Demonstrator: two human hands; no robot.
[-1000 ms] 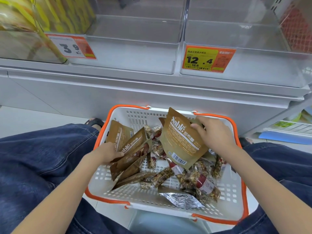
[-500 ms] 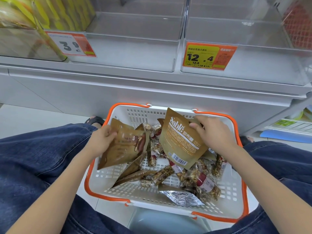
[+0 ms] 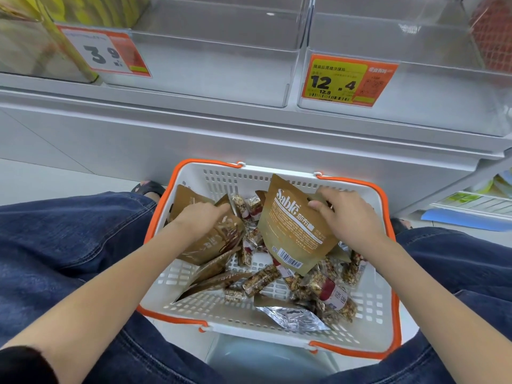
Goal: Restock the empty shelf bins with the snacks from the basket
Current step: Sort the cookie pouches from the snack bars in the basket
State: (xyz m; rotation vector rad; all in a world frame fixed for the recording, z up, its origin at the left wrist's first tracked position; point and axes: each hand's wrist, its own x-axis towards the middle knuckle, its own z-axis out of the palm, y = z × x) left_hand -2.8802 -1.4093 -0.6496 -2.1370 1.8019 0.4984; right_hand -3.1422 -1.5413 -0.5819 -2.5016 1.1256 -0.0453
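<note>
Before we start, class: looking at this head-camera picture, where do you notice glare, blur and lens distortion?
Head view: glare glints off the silver foil packet and the clear bin walls; the 3.9 price tag at upper left is smeared, while the Sable pouch and 12.4 price tag read sharper; the wide-angle lens tilts the shelf edge and stretches the corners; the light is soft, without hard shadows.
</note>
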